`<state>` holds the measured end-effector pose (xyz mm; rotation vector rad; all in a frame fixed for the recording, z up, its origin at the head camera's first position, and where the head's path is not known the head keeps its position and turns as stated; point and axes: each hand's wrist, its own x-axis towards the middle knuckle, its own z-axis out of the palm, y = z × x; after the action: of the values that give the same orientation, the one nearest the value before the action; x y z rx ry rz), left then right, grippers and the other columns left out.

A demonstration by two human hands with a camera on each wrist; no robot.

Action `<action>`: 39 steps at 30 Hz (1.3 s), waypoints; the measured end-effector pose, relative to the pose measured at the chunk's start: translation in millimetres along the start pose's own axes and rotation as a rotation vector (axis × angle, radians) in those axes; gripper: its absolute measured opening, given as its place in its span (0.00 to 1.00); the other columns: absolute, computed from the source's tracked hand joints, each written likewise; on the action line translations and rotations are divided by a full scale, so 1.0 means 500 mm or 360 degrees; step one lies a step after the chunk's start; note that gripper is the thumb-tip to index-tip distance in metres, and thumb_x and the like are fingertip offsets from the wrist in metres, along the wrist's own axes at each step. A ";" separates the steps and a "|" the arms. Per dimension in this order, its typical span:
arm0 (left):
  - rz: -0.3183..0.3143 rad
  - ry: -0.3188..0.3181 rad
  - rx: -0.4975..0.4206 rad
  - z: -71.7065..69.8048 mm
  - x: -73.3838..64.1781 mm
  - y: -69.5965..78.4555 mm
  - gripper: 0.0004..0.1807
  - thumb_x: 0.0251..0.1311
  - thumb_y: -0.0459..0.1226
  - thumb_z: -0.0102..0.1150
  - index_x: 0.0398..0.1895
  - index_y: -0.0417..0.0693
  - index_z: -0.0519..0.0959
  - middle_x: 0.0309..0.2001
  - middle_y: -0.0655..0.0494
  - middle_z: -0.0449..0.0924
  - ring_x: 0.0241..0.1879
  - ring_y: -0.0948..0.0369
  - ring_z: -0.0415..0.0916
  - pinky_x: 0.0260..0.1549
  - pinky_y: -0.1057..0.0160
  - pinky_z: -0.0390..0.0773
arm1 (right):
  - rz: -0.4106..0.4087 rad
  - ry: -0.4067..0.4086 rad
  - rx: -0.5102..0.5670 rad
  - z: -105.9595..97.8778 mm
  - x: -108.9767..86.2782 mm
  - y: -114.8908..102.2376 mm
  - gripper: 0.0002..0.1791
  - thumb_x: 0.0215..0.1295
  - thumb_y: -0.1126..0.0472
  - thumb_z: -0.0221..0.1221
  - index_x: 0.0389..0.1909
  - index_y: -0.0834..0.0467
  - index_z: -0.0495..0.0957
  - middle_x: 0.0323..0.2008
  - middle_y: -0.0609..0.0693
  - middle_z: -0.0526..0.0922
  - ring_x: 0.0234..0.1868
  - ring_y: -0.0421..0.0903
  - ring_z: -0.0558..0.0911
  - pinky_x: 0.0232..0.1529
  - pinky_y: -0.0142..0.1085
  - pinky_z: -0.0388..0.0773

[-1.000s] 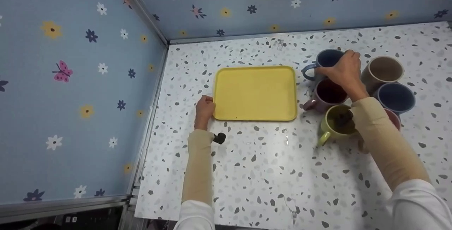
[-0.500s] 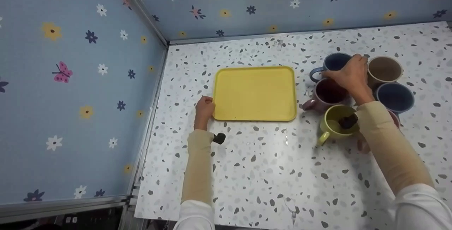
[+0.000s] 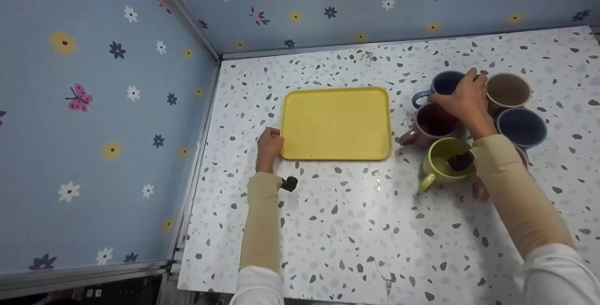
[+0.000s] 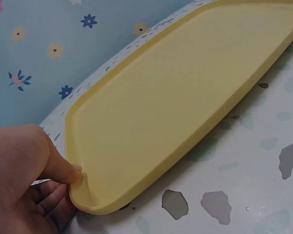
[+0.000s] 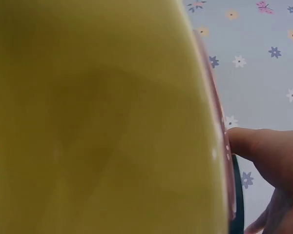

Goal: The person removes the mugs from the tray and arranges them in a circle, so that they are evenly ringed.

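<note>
My left hand (image 3: 270, 146) pinches the left edge of a yellow rectangular tray (image 3: 335, 122). In the left wrist view, its thumb (image 4: 63, 168) presses on the rim near a corner, with the other fingers below. At the back of a group of mugs, my right hand (image 3: 464, 101) grips a blue mug (image 3: 445, 82) across its rim, fingers on the far side. That mug stands upright, handle pointing left. Just in front of it is a mauve mug (image 3: 433, 124). A yellow-green mug (image 5: 112, 122) fills most of the right wrist view and hides the blue mug's body.
Right of my hand stand a beige mug (image 3: 508, 92) and another blue mug (image 3: 522, 127). A pink mug (image 3: 521, 156) is mostly hidden by my right forearm. Speckled white tabletop (image 3: 337, 230) lies around the tray; flowered panels (image 3: 328, 10) rise behind and at the left.
My right hand has moved the blue mug a little right and nearer, up beside the beige mug; it stays there over the last half second. The left hand and tray keep their place.
</note>
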<state>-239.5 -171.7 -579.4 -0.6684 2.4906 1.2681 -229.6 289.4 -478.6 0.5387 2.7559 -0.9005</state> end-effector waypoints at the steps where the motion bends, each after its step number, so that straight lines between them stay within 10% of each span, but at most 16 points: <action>1: 0.0002 0.0006 0.0003 0.000 0.000 0.000 0.14 0.59 0.35 0.43 0.48 0.48 0.72 0.45 0.52 0.73 0.44 0.58 0.69 0.43 0.60 0.70 | -0.0012 -0.0017 -0.0006 -0.001 0.000 -0.001 0.70 0.45 0.32 0.60 0.67 0.65 0.22 0.66 0.73 0.29 0.67 0.70 0.36 0.62 0.61 0.44; 13: 0.0059 0.0012 0.0010 0.004 0.006 -0.009 0.14 0.59 0.35 0.44 0.48 0.45 0.72 0.45 0.50 0.73 0.43 0.57 0.70 0.45 0.59 0.70 | -0.0303 -0.0049 -0.0149 -0.014 0.013 -0.008 0.56 0.53 0.43 0.58 0.69 0.68 0.37 0.66 0.74 0.44 0.65 0.71 0.46 0.63 0.59 0.46; 27: 0.0022 0.0013 0.0026 0.002 0.006 -0.005 0.14 0.58 0.35 0.44 0.47 0.47 0.72 0.45 0.51 0.73 0.44 0.57 0.70 0.45 0.59 0.70 | -0.0219 0.0057 -0.0345 -0.024 0.006 -0.008 0.57 0.49 0.30 0.54 0.64 0.72 0.50 0.57 0.77 0.58 0.56 0.74 0.59 0.53 0.63 0.58; 39: 0.0027 -0.0016 -0.0001 0.003 0.006 -0.008 0.14 0.59 0.35 0.43 0.49 0.47 0.71 0.46 0.51 0.73 0.44 0.58 0.70 0.44 0.59 0.70 | -0.0207 0.0061 -0.0375 -0.068 0.002 0.012 0.50 0.60 0.30 0.38 0.64 0.70 0.55 0.59 0.77 0.56 0.60 0.74 0.52 0.57 0.65 0.46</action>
<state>-239.9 -173.5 -584.3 -0.6403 2.4931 1.2748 -230.2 314.7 -454.9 0.3420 2.9058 -0.5825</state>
